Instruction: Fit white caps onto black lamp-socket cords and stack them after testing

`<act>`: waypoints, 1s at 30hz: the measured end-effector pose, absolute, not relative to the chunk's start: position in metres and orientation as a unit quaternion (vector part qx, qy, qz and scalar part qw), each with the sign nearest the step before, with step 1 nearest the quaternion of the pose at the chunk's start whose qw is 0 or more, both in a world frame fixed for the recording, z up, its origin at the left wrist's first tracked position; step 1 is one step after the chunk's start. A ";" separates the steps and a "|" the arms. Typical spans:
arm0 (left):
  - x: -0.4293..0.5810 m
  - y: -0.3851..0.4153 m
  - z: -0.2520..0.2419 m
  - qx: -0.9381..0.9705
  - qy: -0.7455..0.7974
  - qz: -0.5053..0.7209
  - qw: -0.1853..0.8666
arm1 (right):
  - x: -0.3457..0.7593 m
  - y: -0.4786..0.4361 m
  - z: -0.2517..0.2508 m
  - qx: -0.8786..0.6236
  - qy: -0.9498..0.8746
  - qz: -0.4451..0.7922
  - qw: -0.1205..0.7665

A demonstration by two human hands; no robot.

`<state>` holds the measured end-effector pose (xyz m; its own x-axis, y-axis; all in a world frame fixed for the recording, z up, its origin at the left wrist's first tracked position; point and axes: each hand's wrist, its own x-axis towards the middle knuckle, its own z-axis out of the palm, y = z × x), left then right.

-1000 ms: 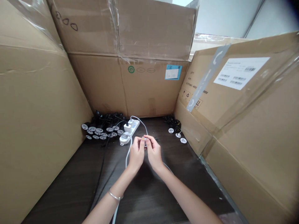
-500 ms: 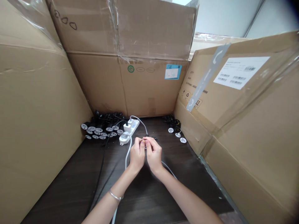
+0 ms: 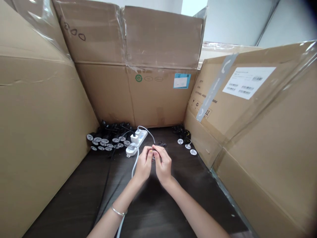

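Observation:
My left hand (image 3: 144, 164) and my right hand (image 3: 162, 166) meet above the dark table, fingertips and thumbs close together. Both are closed in a pinch on something small; the fingers hide most of it. A tiny yellow spot shows near the left thumb tip. Between the hands a bit of a white round label (image 3: 154, 157) peeks out below the thumbs. A thin white cable runs down behind the fingertips from the white power strip (image 3: 139, 140). Small dark pieces (image 3: 162, 144) lie just beyond my right fingers.
Black cylinders (image 3: 105, 141) with white round end labels are stacked at the back left. Several similar black parts (image 3: 182, 132) and a white disc (image 3: 193, 152) lie at the right. Cardboard boxes (image 3: 158, 99) wall in the table (image 3: 81, 195). A black cable (image 3: 107, 180) crosses the left side.
The camera view has tilted up slightly, so the boxes sit lower. My thumbs have moved slightly apart. The cable by my right wrist no longer shows.

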<state>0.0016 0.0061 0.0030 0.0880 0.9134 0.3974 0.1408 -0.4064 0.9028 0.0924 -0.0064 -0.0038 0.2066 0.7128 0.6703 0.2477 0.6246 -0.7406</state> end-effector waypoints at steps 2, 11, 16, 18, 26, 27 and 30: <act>0.001 0.007 0.009 0.628 0.398 0.529 0.409 | 0.096 -0.005 -0.005 -0.394 -0.606 0.166 0.671; -0.020 0.005 0.037 0.534 0.384 0.493 0.569 | 0.098 -0.008 -0.006 -0.344 -0.701 0.083 0.619; -0.081 0.032 0.067 0.562 0.488 0.602 0.290 | 0.096 -0.012 -0.003 -0.338 -0.702 0.087 0.621; -0.113 0.056 0.070 0.535 0.536 0.641 0.124 | 0.097 -0.011 -0.003 -0.345 -0.686 0.091 0.634; -0.177 0.122 0.049 0.548 0.668 0.501 -0.056 | 0.102 0.002 -0.009 -0.374 -0.649 0.090 0.657; -0.180 0.123 0.050 0.552 0.672 0.490 -0.064 | 0.104 0.003 -0.009 -0.376 -0.645 0.085 0.660; -0.190 0.123 0.056 0.546 0.684 0.475 -0.087 | 0.107 0.006 -0.007 -0.385 -0.636 0.075 0.665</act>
<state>-0.1903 0.1229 0.0560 -0.3879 0.6657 0.6375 0.8302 -0.0480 0.5553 0.1065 0.0058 -0.0072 0.1792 0.5893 0.7878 0.3897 0.6927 -0.6069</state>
